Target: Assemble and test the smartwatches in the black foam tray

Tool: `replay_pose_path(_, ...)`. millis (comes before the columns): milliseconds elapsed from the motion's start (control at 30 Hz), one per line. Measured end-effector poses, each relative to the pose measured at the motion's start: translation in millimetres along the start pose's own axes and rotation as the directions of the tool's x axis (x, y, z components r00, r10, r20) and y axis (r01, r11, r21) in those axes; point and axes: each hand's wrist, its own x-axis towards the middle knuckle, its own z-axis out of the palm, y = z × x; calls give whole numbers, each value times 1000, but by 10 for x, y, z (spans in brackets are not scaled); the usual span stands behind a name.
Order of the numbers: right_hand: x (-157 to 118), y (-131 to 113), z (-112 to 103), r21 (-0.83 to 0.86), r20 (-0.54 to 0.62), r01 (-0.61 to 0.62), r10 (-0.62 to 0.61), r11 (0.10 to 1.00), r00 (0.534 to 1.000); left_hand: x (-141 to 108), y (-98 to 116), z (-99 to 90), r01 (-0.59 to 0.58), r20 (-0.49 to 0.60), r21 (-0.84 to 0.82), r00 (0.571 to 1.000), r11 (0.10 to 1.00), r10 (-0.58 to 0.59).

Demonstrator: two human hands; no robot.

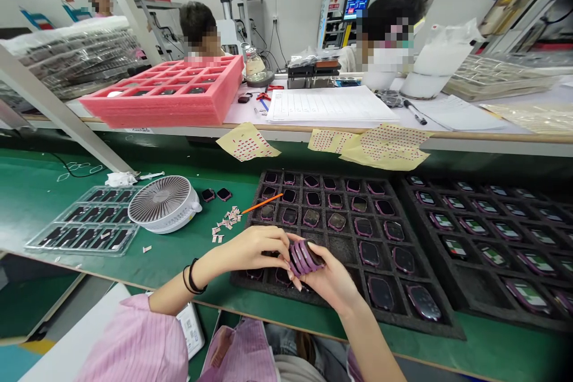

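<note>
Stack of purple-framed watch cases [305, 258], one: clamped in the fingers of the right hand [333, 274]. Left hand [268, 250]: curled, fingertips touching the stack's left side; whether they pinched, cannot tell. Black foam tray [341, 248], beneath both hands: watch cases in compartments. Second foam tray [473, 284], right of the right hand: further cases. Clear tray [120, 244], left of the left hand: dark parts.

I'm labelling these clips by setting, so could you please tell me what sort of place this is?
Probably an electronics assembly workshop: purple-framed watch-like devices fill the foam tray, with a pink foam tray on the shelf.
</note>
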Motion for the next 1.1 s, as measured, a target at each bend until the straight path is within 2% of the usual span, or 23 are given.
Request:
replay_pose_path(167, 15, 140, -26, -63, -11, 8, -9, 998, 1000, -38, -77, 87, 68, 23, -60, 997, 996, -67)
replay_pose_path(267, 34, 213, 4, -62, -46, 45, -47, 997, 998, -83, -135, 129, 88, 18, -5, 996, 996, -88)
replay_pose_path(333, 47, 241, 39, -60, -61, 47, -50, 997, 997, -140, -192, 137, 144, -1, 37, 990, 989, -144)
replay_pose_path(400, 57, 245, 71, -52, -61, 39, -42, 998, 997, -227, -281, 108, 242, -60, 10, 969, 970, -241)
replay_pose_path(433, 60, 236, 82, -45, -64, 48, -50, 998, 997, -280, -342, 79, 318, -123, -17, 940, 948, -318)
replay_pose_path(467, 63, 220, 87, -37, -73, 67, -69, 997, 995, -338, -413, 42, 415, -211, -36, 886, 909, -413)
replay_pose_path(500, 65, 199, 88, -29, -89, 91, -93, 995, 992, -398, -493, 2, 528, -315, -38, 799, 848, -512)
replay_pose_path(533, 65, 174, 85, -22, -109, 115, -117, 993, 987, -458, -579, -36, 646, -416, -24, 688, 763, -595)
replay_pose_path(567, 64, 149, 79, -19, -130, 135, -136, 991, 982, -514, -667, -66, 752, -493, 0, 573, 659, -655)
replay_pose_path(600, 62, 124, 72, -18, -146, 146, -147, 989, 978, -564, -752, -86, 834, -534, 30, 479, 550, -697)
replay_pose_path(633, 59, 103, 65, -16, -154, 151, -151, 988, 976, -604, -830, -93, 888, -544, 61, 413, 456, -731)
replay_pose_path(667, 56, 87, 58, -15, -158, 153, -153, 988, 975, -635, -897, -89, 917, -530, 89, 373, 388, -761)
replay_pose_path(767, 49, 67, 44, -10, -161, 163, -163, 987, 973, -664, -1019, -40, 944, -462, 110, 325, 311, -825)
replay_pose_path(1100, 67, 94, 8, -20, -171, 175, -176, 984, 970, -532, -1056, -62, 971, -444, 79, 238, 227, -864)
